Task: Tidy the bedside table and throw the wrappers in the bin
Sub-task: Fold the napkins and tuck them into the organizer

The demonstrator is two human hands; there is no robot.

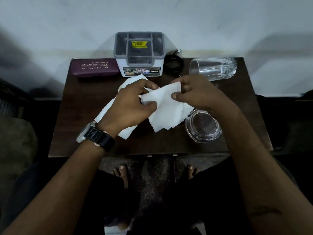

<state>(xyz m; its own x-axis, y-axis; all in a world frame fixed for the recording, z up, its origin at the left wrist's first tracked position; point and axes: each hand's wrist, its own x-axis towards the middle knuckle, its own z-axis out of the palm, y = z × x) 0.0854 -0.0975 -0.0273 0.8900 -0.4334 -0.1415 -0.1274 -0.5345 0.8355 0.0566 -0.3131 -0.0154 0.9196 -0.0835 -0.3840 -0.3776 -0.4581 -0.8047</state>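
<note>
White paper wrappers [166, 114] lie loose over the middle of the dark wooden bedside table [74, 133]. My left hand [128, 106], with a watch on its wrist, pinches the papers from the left. My right hand [194, 94] pinches the top right corner of the uppermost sheet. Both hands hold the same bunch just above the tabletop. Part of the paper is hidden under my left hand. No bin is in view.
At the back stand a maroon spectacle case [94, 67], a white and grey organiser box [139, 55] and a coiled black cable [174, 64]. A drinking glass [213, 68] lies on its side at the back right. A glass ashtray [203, 126] sits under my right wrist.
</note>
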